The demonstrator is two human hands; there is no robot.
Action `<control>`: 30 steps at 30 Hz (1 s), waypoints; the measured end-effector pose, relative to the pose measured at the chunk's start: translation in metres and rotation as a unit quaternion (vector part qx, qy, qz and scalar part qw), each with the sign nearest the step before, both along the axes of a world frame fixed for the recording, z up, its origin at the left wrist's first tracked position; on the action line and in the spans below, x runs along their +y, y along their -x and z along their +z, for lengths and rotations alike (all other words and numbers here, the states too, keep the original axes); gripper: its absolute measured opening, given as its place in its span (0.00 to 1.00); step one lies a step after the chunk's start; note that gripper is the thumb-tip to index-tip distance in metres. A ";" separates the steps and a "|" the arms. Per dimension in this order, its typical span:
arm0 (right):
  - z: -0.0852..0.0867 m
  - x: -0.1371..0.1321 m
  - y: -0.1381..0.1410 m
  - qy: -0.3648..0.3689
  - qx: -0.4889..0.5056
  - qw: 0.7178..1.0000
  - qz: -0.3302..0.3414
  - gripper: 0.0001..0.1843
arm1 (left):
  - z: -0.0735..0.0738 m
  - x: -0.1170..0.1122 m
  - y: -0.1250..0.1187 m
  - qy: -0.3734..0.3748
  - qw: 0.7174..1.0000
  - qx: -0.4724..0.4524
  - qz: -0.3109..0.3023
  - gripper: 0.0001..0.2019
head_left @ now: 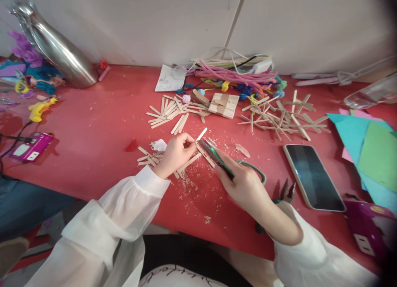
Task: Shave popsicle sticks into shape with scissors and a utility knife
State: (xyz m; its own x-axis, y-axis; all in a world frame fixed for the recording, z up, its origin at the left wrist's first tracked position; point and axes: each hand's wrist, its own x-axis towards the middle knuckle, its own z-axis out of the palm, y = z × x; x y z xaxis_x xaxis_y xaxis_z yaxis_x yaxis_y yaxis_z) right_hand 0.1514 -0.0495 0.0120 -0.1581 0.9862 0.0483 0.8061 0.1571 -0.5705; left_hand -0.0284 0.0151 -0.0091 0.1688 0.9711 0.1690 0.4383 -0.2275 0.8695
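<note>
My left hand [178, 149] pinches a wooden craft stick [202, 133] between thumb and fingers, and the stick's pale end points up and away. Wrapped round a black and green utility knife [218, 158], my right hand [243, 181] holds its front end close to that stick; whether blade and wood touch I cannot tell. Below them lies another craft stick [206, 156] with marks cut in it. Wood shavings [194, 181] are scattered around. Several loose craft sticks [149, 155] lie partly under my left hand, beside a white lump [159, 145].
Behind my hands are a bundle of craft sticks [228, 106], a loose heap of sticks [279, 117] and pink pipe cleaners [229, 74]. A phone [313, 177], pliers [287, 192] and coloured paper [378, 154] lie right. A steel jug [62, 47] and purple power box [32, 147] stand left.
</note>
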 end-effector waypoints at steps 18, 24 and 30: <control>0.009 0.001 -0.007 -0.021 0.031 0.999 0.002 0.22 | 0.004 0.000 0.001 0.062 0.997 -0.037 -0.012 0.05; 0.007 0.003 -0.008 0.129 0.188 0.973 -0.039 0.24 | -0.002 -0.001 0.001 0.041 0.997 -0.058 -0.017 0.05; 0.006 0.004 -0.007 0.199 0.277 0.939 -0.050 0.29 | -0.005 -0.002 0.000 0.016 0.999 -0.044 -0.022 0.06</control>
